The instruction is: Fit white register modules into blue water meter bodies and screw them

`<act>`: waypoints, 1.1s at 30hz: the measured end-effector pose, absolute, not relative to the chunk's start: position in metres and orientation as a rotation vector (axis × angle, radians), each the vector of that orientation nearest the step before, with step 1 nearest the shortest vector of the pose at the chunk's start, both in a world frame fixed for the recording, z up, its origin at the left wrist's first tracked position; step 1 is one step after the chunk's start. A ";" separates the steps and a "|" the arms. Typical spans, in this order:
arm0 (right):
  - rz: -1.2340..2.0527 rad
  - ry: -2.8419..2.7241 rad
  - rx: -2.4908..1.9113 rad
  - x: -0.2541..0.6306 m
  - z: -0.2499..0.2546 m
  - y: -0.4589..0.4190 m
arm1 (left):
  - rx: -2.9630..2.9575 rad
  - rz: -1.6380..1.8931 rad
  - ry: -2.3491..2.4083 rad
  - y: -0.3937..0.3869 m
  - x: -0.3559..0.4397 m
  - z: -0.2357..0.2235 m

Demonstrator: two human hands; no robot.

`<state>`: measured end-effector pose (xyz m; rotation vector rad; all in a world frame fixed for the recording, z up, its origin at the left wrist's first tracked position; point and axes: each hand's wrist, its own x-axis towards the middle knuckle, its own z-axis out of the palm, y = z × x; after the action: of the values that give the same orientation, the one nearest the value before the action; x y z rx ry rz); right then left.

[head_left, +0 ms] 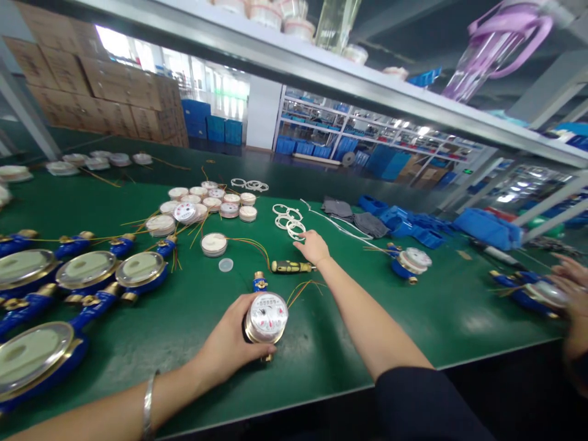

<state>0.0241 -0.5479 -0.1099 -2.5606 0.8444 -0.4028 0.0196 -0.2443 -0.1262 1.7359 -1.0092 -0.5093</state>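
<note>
My left hand (236,331) is wrapped round a water meter (266,317), whose white numbered dial faces up; one blue pipe end points away from me, and thin coloured wires trail to its right. Farther off, my right hand (313,246) pinches the edge of a white plastic ring (296,230), the nearest in a small group of loose rings (285,215). Below that wrist lies a yellow and black screwdriver (290,267). A round dial insert (214,244) and a small clear disc (226,264) are left of it.
Blue water meters (141,269) fill the left side; several dial inserts (212,203) cluster behind. Grey cloths (356,219) and blue plastic parts (399,222) lie right, near another meter (411,263). A co-worker's hands (574,288) are at far right. A shelf (294,52) crosses overhead.
</note>
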 end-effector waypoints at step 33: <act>-0.336 0.450 -1.020 -0.015 -0.041 -0.483 | 1.712 -0.581 -1.021 -0.241 0.024 -0.128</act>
<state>-0.0147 -0.4827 -0.0413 -1.0203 0.4505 -0.3359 0.0236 -0.2415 -0.1281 1.7117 -1.0206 -0.5813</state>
